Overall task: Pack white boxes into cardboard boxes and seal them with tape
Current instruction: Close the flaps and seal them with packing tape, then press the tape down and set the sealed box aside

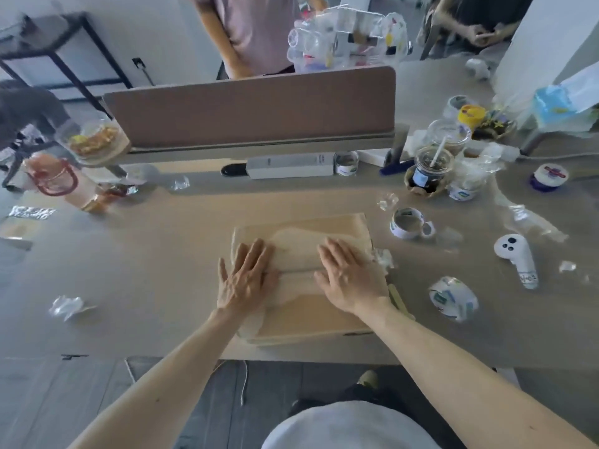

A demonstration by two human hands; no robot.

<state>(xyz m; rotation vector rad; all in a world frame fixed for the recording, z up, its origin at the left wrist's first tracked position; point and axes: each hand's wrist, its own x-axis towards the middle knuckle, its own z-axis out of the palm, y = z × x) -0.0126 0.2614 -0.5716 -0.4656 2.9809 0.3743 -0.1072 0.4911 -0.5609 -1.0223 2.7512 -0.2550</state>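
Nearest, 2 bare forearms stretched over the near edge of the table. Flat on the left half of the cardboard box, the left hand, fingers straight and slightly spread, gripping nothing. Flat on the right half, the right hand, fingers also straight, pressing down, nothing held. Cardboard box closed, lying at the near edge of the table directly under both hands, with its flap seam running between them and glossy clear tape over that seam.

Left of the cardboard box, well apart, a crumpled scrap of clear plastic. Right of the cardboard box, near its front corner, 1 tape roll; farther right, a white controller lying flat. Just beyond the cardboard box's far right corner, a 2nd tape roll.

Beyond the cardboard box, a long white box lying crosswise, and right of it an iced drink cup with a straw. Behind those, a brown divider panel upright across the table. Past the panel, 1 person in a pink top and another in dark clothes, both only partly in view.
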